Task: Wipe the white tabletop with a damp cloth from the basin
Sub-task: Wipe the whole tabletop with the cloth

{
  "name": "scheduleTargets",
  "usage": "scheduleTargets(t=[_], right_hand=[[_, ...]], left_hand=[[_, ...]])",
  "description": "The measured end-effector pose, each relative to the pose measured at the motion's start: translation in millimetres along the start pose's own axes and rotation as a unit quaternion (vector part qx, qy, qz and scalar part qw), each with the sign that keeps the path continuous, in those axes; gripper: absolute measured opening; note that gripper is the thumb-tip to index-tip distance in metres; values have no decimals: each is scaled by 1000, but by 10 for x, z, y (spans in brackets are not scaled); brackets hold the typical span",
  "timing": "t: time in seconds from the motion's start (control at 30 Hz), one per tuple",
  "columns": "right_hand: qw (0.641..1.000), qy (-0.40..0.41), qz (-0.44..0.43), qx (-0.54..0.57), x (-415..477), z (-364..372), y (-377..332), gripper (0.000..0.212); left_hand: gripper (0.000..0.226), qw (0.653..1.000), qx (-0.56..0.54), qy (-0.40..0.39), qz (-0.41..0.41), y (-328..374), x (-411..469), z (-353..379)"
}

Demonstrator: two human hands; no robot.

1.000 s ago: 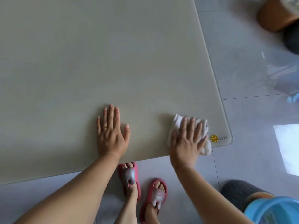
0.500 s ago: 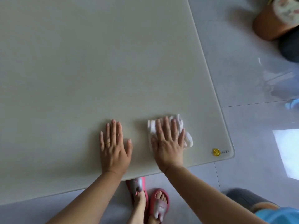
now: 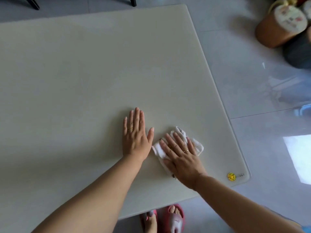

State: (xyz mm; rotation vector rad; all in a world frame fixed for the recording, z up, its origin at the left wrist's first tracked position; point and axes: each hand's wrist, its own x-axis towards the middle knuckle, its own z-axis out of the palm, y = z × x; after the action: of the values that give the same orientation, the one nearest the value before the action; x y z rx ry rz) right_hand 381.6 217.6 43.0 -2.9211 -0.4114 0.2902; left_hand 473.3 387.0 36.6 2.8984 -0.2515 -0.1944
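We are pressing our right hand (image 3: pixel 182 158) flat on the white cloth (image 3: pixel 198 146), fingers (image 3: pixel 175 140) straight and spread, so the whole palm is driving it over the table (image 3: pixel 84 73) near its near-right corner. Our left hand (image 3: pixel 135 138) is lying flat just left of it, fingers straight, holding nothing, probably bracing our lean. A round yellow sticker (image 3: pixel 231 176) is marking that corner; its print is too small to read.

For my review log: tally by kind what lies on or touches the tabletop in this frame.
Hands: 2, left hand flat on the tabletop, right hand pressing the cloth
Cloths: 1, white cloth
Stickers: 1, yellow sticker at the corner
Total: 4
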Motion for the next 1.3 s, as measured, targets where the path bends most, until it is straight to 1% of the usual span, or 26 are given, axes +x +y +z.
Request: scheduleTargets(t=[0.03,0.07,0.13,0.2,0.23,0.27,0.3,0.37,0.43,0.47,0.5,0.57,0.63,0.67,0.7,0.77,0.83,0.87,0.9,0.97,1.03,1.07,1.13,1.23,1.27,1.3], right_hand=[[999,-9,-33,-19,59,-47,209,54],[999,-7,-25,-34,143,-86,409,54],[995,5,102,-8,363,-178,684,55],[959,47,276,51,571,-160,625,54],[937,68,335,69,666,-123,465,55],[928,76,357,82,737,-81,269,57],[937,76,332,85,775,-49,77,60],[982,42,179,50,741,-18,-83,60],[1000,14,3,-11,768,-117,239,58],[999,1,-28,-31,822,-176,507,58],[999,-6,-6,-35,901,-236,757,60],[987,15,162,10,1077,-330,1054,58],[946,67,311,56,1272,-286,863,56],[939,78,330,65,1341,-249,662,56],[948,78,301,67,1373,-207,452,58],[988,36,147,43,1337,-173,257,60],[1000,-1,-20,-11,1362,-278,524,58],[998,-11,-53,-31,1430,-337,756,57],[998,-15,-37,-41,1527,-386,986,56],[992,6,126,7,1746,-484,1306,55],[958,57,276,63,1931,-468,1207,55],[950,73,298,67,1987,-428,1043,55],[973,67,214,56,1994,-337,704,56],[999,18,-27,-11,1966,-407,838,56],[997,7,-66,-31,2043,-475,1052,55],[997,3,-62,-41,2149,-531,1264,55]], left_hand=[[69,1000,-2,3,3,-7,-2,23],[68,1000,-1,9,7,-20,-12,47],[67,1000,5,23,9,-49,-23,94],[67,999,6,29,10,-59,-21,119],[67,999,6,31,12,-60,-17,125],[67,999,7,31,14,-60,-15,127],[67,999,8,30,15,-60,-17,125],[67,999,11,28,17,-67,-17,118],[67,1000,7,23,16,-77,-16,118],[67,1000,8,17,14,-80,-14,118],[68,1000,11,12,13,-83,-11,120],[68,1000,17,6,11,-77,-8,122],[68,1000,20,3,9,-75,-1,122],[68,1000,23,1,9,-77,-4,118],[68,1000,24,-1,8,-75,-9,110],[69,1000,17,-2,7,-58,4,86],[69,1000,-1,6,2,-20,71,56],[69,1000,-10,12,1,6,142,36],[69,1000,-17,17,1,40,244,14],[68,999,-23,28,3,103,515,-37],[68,999,-20,43,-2,140,831,-71],[67,999,-18,49,-10,147,981,-83],[66,998,-13,56,-31,147,1243,-97],[62,999,1,46,-22,141,1488,-86],[62,999,7,38,-6,136,1522,-73],[62,1000,10,29,4,133,1544,-61]])
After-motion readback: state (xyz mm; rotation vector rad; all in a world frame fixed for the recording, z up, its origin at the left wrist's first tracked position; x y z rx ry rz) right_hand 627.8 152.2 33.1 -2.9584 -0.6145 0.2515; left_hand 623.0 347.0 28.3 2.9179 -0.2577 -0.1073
